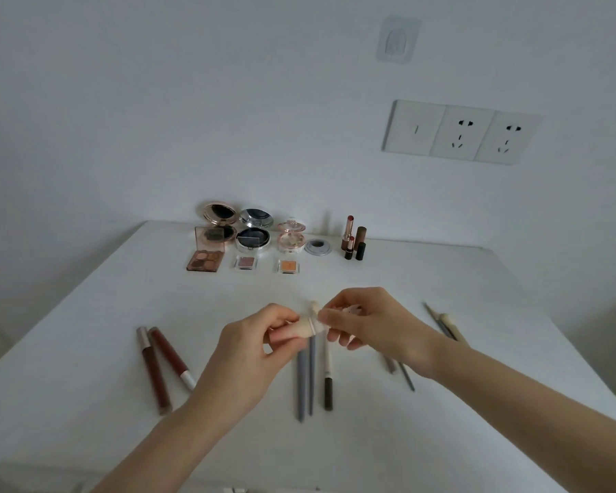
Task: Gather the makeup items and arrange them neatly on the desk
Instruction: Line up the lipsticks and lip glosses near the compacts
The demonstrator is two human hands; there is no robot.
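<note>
Pinching a brush (310, 327), left hand (253, 346) meets right hand (367, 325); pencil (328, 370) lettering illegible.

In front of me a plain white wall (192, 101) rises from the far edge of the white tabletop (441, 297), which fills the lower half of my view. On the right of the wall sits a white panel (459, 131) with one switch and two sockets. Above it sticks a clear adhesive hook (398, 39). The light is dim and soft.

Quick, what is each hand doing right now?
Left hand: holding the cream makeup stick.
Right hand: pinching the same stick's other end.
</note>
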